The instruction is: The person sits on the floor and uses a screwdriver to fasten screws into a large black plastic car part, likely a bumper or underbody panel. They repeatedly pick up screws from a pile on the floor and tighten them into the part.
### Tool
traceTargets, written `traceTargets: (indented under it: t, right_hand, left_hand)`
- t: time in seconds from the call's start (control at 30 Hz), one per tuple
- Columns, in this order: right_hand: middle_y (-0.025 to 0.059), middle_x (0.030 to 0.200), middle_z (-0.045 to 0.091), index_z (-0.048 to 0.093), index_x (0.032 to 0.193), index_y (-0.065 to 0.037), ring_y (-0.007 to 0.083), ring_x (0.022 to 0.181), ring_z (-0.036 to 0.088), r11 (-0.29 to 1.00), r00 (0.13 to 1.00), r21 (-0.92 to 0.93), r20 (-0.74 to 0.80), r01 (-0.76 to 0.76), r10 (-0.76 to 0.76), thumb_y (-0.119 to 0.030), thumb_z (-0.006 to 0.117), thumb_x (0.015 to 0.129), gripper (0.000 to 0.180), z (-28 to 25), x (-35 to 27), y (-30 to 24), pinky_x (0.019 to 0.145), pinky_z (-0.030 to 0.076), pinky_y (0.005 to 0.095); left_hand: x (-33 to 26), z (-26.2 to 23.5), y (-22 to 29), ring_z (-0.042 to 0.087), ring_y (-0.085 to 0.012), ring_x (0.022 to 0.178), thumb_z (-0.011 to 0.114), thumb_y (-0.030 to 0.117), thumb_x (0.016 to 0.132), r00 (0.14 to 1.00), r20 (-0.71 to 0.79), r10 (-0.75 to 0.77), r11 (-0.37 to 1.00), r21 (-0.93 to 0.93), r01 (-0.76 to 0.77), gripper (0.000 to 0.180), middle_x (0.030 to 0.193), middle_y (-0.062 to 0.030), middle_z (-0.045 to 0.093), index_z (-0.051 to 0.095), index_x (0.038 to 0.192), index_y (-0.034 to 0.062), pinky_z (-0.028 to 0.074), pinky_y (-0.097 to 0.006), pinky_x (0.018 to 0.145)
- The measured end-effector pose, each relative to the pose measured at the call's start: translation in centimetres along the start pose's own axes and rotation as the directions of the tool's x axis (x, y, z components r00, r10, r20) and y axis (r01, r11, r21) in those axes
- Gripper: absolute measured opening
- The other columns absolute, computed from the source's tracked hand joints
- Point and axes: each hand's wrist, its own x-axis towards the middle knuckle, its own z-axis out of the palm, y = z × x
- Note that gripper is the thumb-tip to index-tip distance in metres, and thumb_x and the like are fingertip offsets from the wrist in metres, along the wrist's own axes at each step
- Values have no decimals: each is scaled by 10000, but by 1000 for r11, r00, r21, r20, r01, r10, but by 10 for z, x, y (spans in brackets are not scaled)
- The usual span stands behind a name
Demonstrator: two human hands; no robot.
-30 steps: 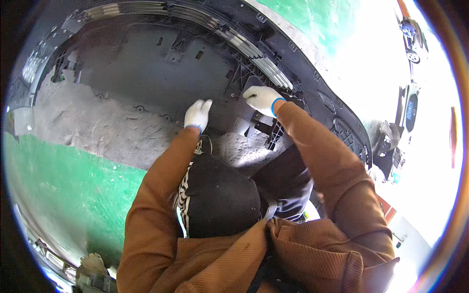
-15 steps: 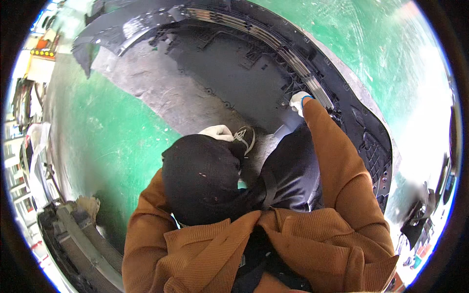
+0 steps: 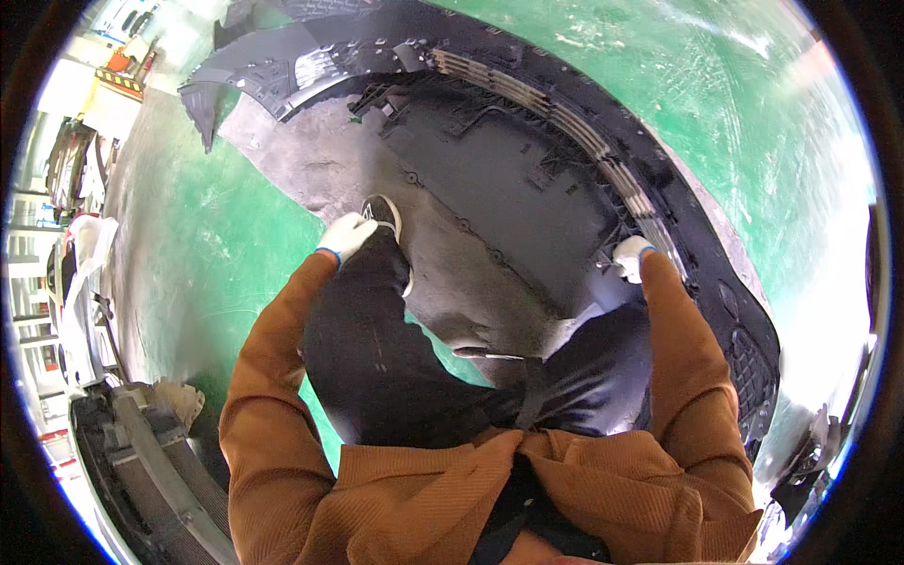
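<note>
Well, the bumper (image 3: 697, 193) lies along the far and right edges of the mat (image 3: 273, 141), maybe so the floor (image 3: 202, 245) won't scratch it. By its inner side, the right hand (image 3: 631, 255) bends its fingers. The left hand (image 3: 346, 235) is beside the shoe (image 3: 381, 211). I can't tell whether either grips anything.
</note>
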Motion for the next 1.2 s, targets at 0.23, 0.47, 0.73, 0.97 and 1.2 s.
traceTargets:
  t: [0.23, 0.47, 0.73, 0.97, 1.2]
  right_hand:
    - [94, 875, 783, 799, 854, -120, 337, 830, 763, 985, 975, 74, 172, -155, 141, -275, 750, 840, 163, -4, -8, -10, 759, 615, 451]
    - [209, 1080, 777, 794, 1002, -30, 406, 1041, 736, 587, 732, 438, 393, -681, 557, -212, 627, 866, 283, -44, -3, -45, 932, 583, 494]
    - [219, 1227, 741, 705, 1320, -77, 392, 1126, 714, 21, 645, 973, 137, -231, 752, -239, 554, 1004, 386, -365, 154, -73, 1018, 547, 429]
    - [228, 1187, 742, 697, 1316, -96, 402, 1052, 742, 235, 715, 874, 166, -426, 679, -180, 532, 969, 393, -407, 269, -56, 934, 590, 479]
    - [240, 1138, 753, 716, 1226, -72, 409, 1053, 751, 287, 727, 841, 168, -458, 666, -146, 610, 915, 337, -380, 306, -64, 895, 611, 496]
  left_hand:
    - [210, -68, -54, 705, -398, 1105, 633, 541, 993, 908, -418, 3, 1000, -8, -7, 563, 1125, -244, 749, 733, 1127, 3, 523, -472, 959]
    - [325, -41, 8, 707, -382, 1012, 700, 496, 953, 979, 164, 119, 986, -133, -98, 507, 1033, -240, 745, 738, 1037, -2, 532, -441, 919]
    - [362, 31, 72, 698, -455, 985, 694, 551, 937, 967, 217, 136, 991, -51, -128, 480, 999, -219, 747, 679, 1031, 81, 539, -539, 844]
    - [380, 34, 92, 693, -467, 1021, 604, 547, 974, 927, 369, 71, 959, 230, -165, 441, 1041, -215, 751, 680, 1033, 116, 531, -585, 851]
    - [391, 43, 91, 708, -472, 945, 599, 507, 989, 910, 386, 152, 893, 340, -293, 377, 946, -222, 747, 676, 979, 138, 546, -590, 822]
